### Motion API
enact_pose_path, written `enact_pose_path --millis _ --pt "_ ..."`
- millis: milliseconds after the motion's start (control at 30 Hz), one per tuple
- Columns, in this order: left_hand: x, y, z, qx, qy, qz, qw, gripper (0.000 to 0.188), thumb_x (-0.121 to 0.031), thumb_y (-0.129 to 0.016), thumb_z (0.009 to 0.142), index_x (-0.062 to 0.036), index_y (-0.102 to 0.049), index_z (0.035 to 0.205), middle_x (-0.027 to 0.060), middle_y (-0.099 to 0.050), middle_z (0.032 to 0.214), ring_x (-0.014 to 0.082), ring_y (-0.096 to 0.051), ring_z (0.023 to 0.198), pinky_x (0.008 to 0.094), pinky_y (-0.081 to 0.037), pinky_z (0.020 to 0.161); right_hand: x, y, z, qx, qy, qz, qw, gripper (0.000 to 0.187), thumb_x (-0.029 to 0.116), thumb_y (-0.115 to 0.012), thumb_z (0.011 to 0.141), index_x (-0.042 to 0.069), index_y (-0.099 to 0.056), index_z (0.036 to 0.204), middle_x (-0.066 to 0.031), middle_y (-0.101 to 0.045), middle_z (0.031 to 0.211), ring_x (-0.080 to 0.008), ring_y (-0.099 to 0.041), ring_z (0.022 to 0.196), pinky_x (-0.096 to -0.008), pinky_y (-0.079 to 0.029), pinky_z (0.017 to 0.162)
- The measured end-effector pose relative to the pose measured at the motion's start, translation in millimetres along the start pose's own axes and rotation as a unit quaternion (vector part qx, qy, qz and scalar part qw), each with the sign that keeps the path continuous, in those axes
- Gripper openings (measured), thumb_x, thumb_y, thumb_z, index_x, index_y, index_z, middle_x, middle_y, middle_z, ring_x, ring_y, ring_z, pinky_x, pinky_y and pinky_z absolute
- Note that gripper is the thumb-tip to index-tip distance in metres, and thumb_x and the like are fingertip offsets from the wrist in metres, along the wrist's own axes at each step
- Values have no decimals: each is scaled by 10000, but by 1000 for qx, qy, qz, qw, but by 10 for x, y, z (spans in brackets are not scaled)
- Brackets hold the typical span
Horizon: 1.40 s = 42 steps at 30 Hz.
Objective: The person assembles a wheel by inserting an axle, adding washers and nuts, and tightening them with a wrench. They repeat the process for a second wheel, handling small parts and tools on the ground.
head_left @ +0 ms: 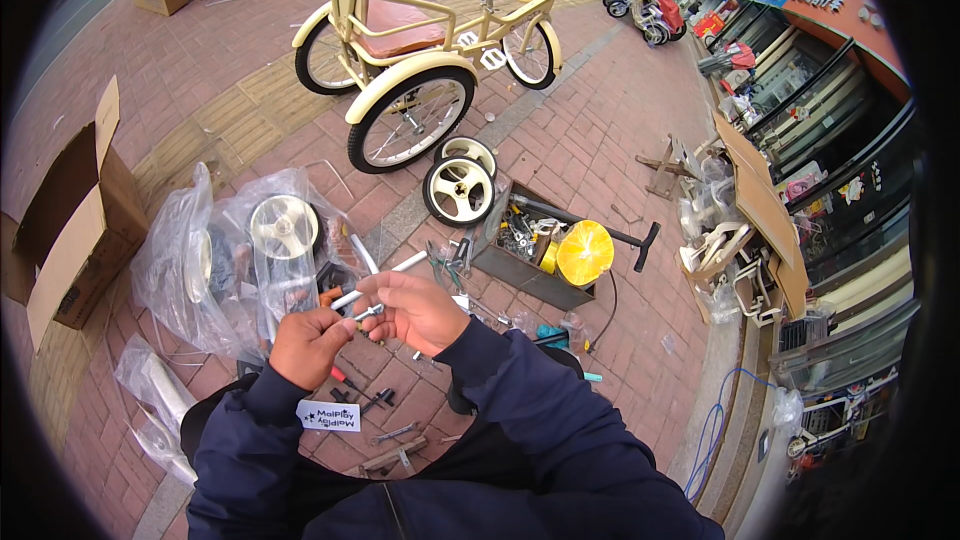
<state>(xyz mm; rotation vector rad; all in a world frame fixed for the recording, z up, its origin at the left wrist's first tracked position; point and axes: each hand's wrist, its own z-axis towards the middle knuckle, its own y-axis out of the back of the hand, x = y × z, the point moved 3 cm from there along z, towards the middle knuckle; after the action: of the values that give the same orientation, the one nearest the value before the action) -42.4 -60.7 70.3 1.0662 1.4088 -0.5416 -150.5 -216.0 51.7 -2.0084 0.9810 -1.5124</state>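
Observation:
My left hand is closed, thumb and forefinger pressed together. What it pinches is hidden. Close beside it on the right, the curled fingers of my right hand hold a small silver bolt between the two hands. A white tube shows just behind the fingertips; whether either hand touches it I cannot tell. Beyond my left hand, clear plastic bags cover parts, among them a cream-spoked wheel. Below my hands, a white printed tag and black metal parts are on the brick paving.
An open grey toolbox holds hardware and a yellow roll. Two small wheels stand behind it, near a cream tricycle. An open cardboard box is at left. Flattened cardboard and frame parts line the right.

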Motion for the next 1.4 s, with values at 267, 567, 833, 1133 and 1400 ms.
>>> enact_pose_path --millis 267,567,833,1133,1400 --pt "17 -14 3 -10 -3 -22 1000 281 -207 -612 928 20 -659 769 2 -525 580 80 -447 569 281 -374 535 -1 -27 -6 12 12 38 999 265 171 -528 990 -5 -547 1188 -108 -629 1067 -164 -642 874 -302 -556 755" --pt "-20 -7 -6 -6 -2 -12 1000 281 -207 -613 926 25 -660 775 32 -555 595 97 -485 583 288 -400 557 24 -30 -10 -44 27 -168 984 239 147 -641 939 -20 -597 1105 -54 -645 840 -95 -626 703 -222 -539 634" --pt "2 -17 0 -3 -11 -19 1000 268 -198 -618 924 22 -662 776 28 -549 591 97 -482 581 285 -401 564 116 -49 -33 -79 56 -237 967 210 150 -687 909 -11 -604 1015 -37 -628 765 -84 -596 625 -210 -503 561" --pt "10 -20 -24 -10 -4 -62 998 289 -226 -605 935 4 -667 771 -31 -485 567 60 -408 554 263 -325 512 124 -94 -55 -67 41 -226 971 209 185 -702 904 9 -600 950 6 -591 703 -38 -527 580 -189 -409 487" --pt "29 59 -5 -26 34 -177 983 290 -214 -594 942 5 -659 764 -30 -475 558 54 -409 532 227 -353 558 219 -86 13 -105 151 -408 894 309 261 -759 859 -1 -620 948 14 -622 746 -13 -522 653 -188 -403 547"
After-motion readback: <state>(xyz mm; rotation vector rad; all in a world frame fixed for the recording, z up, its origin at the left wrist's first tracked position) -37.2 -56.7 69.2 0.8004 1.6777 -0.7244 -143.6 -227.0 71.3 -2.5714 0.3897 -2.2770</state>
